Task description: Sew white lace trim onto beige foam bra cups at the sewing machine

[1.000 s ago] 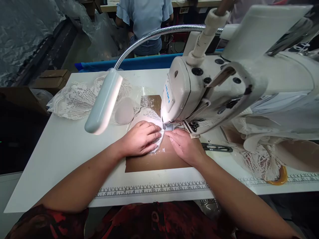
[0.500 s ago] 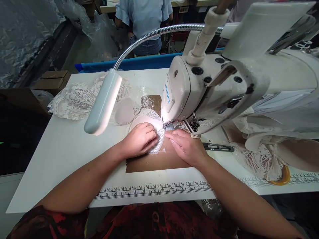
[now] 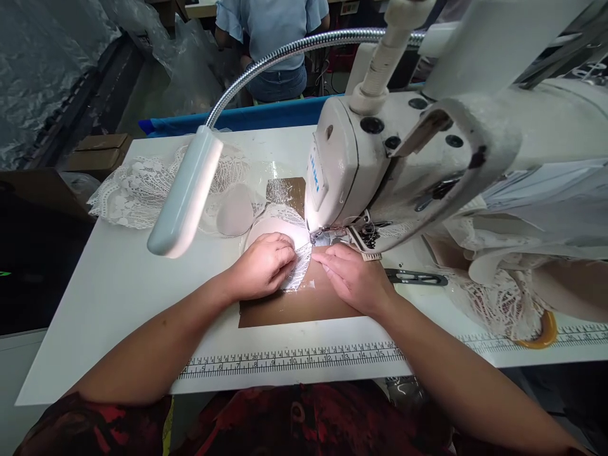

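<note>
A white lace bra cup (image 3: pixel 275 226) lies under the needle end of a white sewing machine (image 3: pixel 342 164). My left hand (image 3: pixel 266 263) presses on the cup from the left, its fingers curled and bunched on the fabric. On the other side, my right hand (image 3: pixel 349 272) rests low beside the presser foot (image 3: pixel 317 237), fingers close together and their tips at the cup's right edge. What lies under the fingers is partly hidden. Brown tape-like sheeting (image 3: pixel 285 311) covers the work surface beneath both hands.
A bent-neck lamp (image 3: pixel 185 190) hangs over the left side. Behind it lie white lace (image 3: pixel 133 190) and a pale cup pad (image 3: pixel 235 210). Black thread snips (image 3: pixel 415 277), more lace pieces (image 3: pixel 503 304) and an orange ring (image 3: pixel 544 332) are at right. A person (image 3: pixel 273 38) sits beyond the table.
The camera view has shifted slightly, so the lamp and machine appear a little further left and higher. Both hands and the bra cup keep nearly the same places.
</note>
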`<move>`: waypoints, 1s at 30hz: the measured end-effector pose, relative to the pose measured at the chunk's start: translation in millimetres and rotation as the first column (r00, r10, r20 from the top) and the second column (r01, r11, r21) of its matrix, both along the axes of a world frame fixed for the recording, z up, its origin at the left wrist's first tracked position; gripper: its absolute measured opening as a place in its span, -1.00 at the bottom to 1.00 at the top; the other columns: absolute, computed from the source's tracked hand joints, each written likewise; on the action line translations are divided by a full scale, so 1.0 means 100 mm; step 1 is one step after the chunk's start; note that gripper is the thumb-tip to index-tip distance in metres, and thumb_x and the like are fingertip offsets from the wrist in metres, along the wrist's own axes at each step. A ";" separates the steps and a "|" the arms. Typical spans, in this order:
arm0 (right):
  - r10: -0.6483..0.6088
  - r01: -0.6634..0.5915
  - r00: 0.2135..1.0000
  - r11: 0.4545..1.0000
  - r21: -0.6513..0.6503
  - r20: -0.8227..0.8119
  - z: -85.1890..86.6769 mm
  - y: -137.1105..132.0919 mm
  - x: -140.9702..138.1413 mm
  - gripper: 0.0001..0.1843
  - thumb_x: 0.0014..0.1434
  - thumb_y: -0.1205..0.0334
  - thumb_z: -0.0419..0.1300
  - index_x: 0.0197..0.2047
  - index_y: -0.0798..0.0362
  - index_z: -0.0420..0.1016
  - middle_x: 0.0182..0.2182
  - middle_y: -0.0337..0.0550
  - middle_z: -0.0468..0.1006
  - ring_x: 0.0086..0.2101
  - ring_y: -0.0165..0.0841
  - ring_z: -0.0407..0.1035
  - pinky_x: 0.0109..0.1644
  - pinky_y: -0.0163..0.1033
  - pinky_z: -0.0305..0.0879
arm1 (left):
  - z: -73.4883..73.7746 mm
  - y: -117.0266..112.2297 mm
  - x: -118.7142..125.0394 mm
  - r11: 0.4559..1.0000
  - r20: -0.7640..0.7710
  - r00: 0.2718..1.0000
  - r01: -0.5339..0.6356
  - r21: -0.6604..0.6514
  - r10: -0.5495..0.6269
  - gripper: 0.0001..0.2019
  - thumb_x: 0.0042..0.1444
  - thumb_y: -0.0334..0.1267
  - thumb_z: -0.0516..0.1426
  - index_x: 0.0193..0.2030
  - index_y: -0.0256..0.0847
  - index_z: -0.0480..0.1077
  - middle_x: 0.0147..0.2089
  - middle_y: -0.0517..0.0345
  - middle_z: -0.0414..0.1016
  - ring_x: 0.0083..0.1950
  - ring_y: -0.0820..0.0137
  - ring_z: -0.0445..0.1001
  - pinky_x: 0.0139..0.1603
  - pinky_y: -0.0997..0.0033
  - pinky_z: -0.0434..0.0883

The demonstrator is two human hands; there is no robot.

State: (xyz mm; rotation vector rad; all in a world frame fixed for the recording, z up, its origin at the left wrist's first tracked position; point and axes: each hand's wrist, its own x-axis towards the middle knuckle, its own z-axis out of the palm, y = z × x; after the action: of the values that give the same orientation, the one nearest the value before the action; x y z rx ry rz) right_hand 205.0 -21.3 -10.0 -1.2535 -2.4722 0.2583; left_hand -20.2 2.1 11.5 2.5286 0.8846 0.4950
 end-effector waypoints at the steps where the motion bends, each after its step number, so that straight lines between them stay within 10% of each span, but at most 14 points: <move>1: 0.013 -0.013 1.000 1.000 0.006 0.013 0.01 0.00 -0.01 -0.59 0.17 0.41 -0.02 0.00 -0.02 0.49 -0.33 -0.14 0.48 -0.33 -0.34 0.27 -0.34 -0.29 0.15 | 0.00 0.00 0.00 1.000 -0.005 1.000 0.000 -0.001 0.000 -0.82 0.19 -0.38 -0.01 -0.38 -0.28 0.37 -0.34 0.02 0.45 -0.17 0.29 0.41 -0.05 0.23 0.37; 12: 0.016 -0.026 0.979 0.999 0.045 0.203 0.10 -0.07 -0.05 -0.64 0.12 0.45 0.04 -0.06 0.02 0.49 -0.37 -0.17 0.39 -0.33 -0.34 0.17 -0.39 -0.28 -0.04 | -0.01 0.00 -0.04 0.983 -0.164 0.983 0.110 0.149 -0.085 -0.66 0.27 -0.23 -0.01 0.13 -0.28 0.33 0.17 -0.06 0.38 0.04 0.19 0.34 0.04 0.13 0.33; 30: -0.106 0.106 0.976 0.994 0.008 0.191 0.10 -0.05 -0.07 -0.58 0.17 0.42 0.00 0.05 -0.04 0.45 -0.34 -0.19 0.42 -0.36 -0.35 0.19 -0.41 -0.26 -0.08 | -0.10 0.01 -0.04 0.966 -0.168 0.986 0.053 0.253 -0.010 -0.65 0.26 -0.27 -0.03 0.13 -0.30 0.36 0.18 -0.08 0.38 0.04 0.15 0.35 0.01 0.06 0.34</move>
State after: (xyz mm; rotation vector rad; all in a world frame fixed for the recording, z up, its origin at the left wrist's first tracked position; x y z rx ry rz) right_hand 197.6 -26.1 0.2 -1.4685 -2.5520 0.1169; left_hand -24.1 3.6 1.4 2.8503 0.8870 0.4171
